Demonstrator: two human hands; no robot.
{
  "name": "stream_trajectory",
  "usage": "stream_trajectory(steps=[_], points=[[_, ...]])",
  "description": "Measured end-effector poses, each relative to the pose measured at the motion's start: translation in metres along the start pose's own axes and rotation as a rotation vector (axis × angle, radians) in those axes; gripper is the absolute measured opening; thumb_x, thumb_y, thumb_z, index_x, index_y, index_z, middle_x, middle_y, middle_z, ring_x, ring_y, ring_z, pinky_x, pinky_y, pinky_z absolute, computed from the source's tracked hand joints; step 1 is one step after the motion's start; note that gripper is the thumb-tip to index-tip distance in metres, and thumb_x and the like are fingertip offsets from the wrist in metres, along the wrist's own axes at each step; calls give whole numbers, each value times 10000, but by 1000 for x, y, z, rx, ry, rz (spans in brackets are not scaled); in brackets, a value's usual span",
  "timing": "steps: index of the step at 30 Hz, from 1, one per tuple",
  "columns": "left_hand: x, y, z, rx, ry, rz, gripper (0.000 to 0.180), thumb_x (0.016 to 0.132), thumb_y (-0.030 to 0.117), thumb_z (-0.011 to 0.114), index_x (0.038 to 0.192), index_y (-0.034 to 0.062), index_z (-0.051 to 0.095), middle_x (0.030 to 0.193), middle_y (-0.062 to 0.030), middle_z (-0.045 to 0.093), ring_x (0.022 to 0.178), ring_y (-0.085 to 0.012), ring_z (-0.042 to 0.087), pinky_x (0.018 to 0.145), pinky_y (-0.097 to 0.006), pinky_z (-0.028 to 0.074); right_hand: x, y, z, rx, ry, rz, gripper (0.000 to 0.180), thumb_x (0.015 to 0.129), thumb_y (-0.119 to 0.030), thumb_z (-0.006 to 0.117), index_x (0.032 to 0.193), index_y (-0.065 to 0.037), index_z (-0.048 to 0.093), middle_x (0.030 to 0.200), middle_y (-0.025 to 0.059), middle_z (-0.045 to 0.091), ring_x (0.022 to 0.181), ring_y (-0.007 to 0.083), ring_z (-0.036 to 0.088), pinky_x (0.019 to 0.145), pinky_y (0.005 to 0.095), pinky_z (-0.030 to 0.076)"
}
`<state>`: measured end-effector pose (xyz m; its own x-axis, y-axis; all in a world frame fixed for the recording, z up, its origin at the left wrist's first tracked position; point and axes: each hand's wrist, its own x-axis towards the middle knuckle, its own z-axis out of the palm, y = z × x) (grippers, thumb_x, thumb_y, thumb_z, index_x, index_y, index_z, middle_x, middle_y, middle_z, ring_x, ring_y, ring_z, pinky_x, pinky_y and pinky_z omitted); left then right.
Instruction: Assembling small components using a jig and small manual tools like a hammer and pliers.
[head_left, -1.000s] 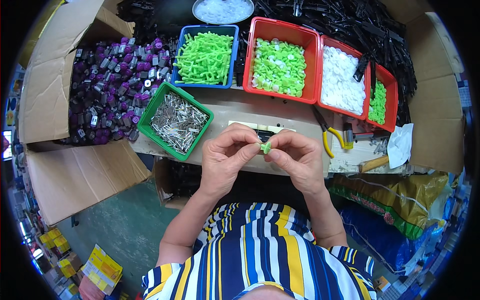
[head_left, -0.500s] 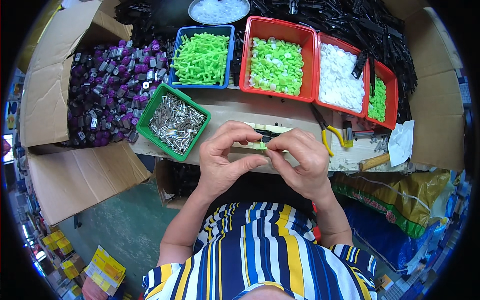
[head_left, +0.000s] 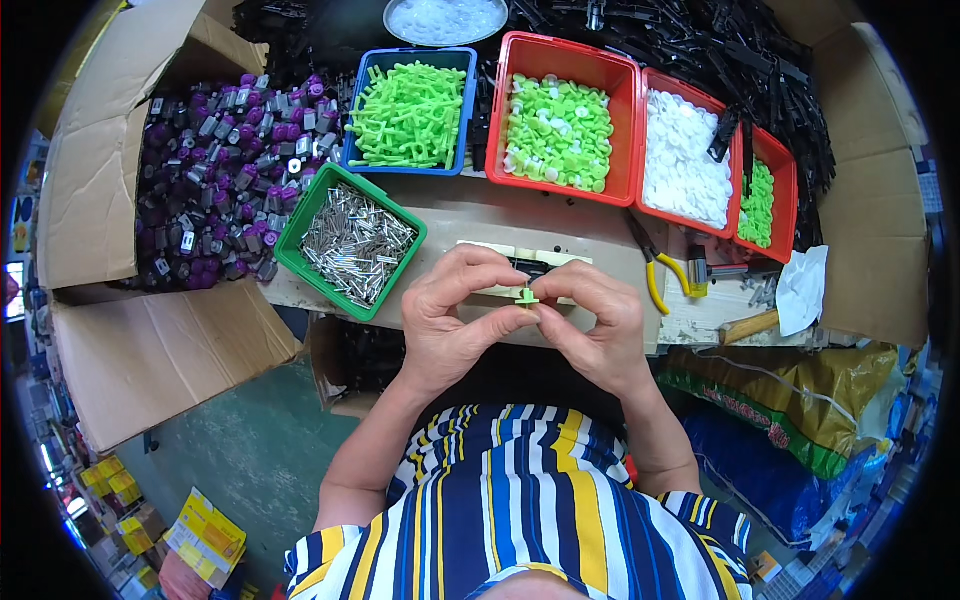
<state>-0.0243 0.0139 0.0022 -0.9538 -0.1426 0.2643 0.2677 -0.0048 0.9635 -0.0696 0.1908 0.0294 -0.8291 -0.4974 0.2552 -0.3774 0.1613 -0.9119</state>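
Note:
Both hands meet over the table's near edge, around a small light-green plastic part [head_left: 526, 297] with a thin upright piece at its top. My left hand [head_left: 447, 318] is closed in a pinch, its thumb at the lower left of the part and its index fingertip close to the top. From the other side my right hand [head_left: 603, 322] pinches the same part between thumb and index finger. The fingertips hide some of it. Just beyond the fingers, a black piece [head_left: 533, 267] rests in a cream-coloured block [head_left: 570, 258], partly covered by my hands.
A green bin [head_left: 290, 240] holds metal pins. Behind stand a blue bin [head_left: 350, 150] of green sticks and red bins [head_left: 620, 120] of green and white caps. Purple-and-grey parts [head_left: 235, 170] fill a carton at left. Yellow-handled pliers [head_left: 656, 285] and a wooden handle [head_left: 748, 326] lie right.
My left thumb has come in to the green part, and the left fingers have closed on it. The part is turned and held a little differently; my right hand stays on it.

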Motion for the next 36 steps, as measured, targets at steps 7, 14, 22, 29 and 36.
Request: stream_trajectory(steps=[7,14,22,29,36], points=[[0,0,-4,65,-6,28,328,699,66,876,994,27,738,982,-87,675,938,-193,647,804,-296,519,2,-3,-3,85,26,56,99,781,36,714,880,38,706,839,117,701,775,200,663,702,299,511],[3,2,-4,172,-60,50,321,686,74,876,977,38,747,975,-80,676,924,-195,651,803,-303,523,0,-2,-7,53,18,1,105,782,36,731,885,29,716,855,115,706,784,194,672,715,296,521],[7,-1,-6,263,-149,70,346,685,83,869,996,14,733,994,-91,664,948,-212,621,833,-322,497,-3,3,-9,37,26,17,100,789,48,733,885,28,713,864,119,707,795,207,682,716,302,531],[11,1,-2,558,-91,189,412,636,111,880,1015,37,738,980,-85,668,971,-277,600,837,-374,498,-6,21,-7,-279,44,-57,147,790,62,722,925,23,677,858,115,630,786,231,645,673,316,506],[-1,-11,-5,728,-47,341,371,639,81,861,989,62,739,940,-68,663,954,-300,592,808,-388,510,-4,29,-1,-358,41,-27,121,793,-4,725,891,-9,655,820,115,554,772,288,578,674,390,452]])
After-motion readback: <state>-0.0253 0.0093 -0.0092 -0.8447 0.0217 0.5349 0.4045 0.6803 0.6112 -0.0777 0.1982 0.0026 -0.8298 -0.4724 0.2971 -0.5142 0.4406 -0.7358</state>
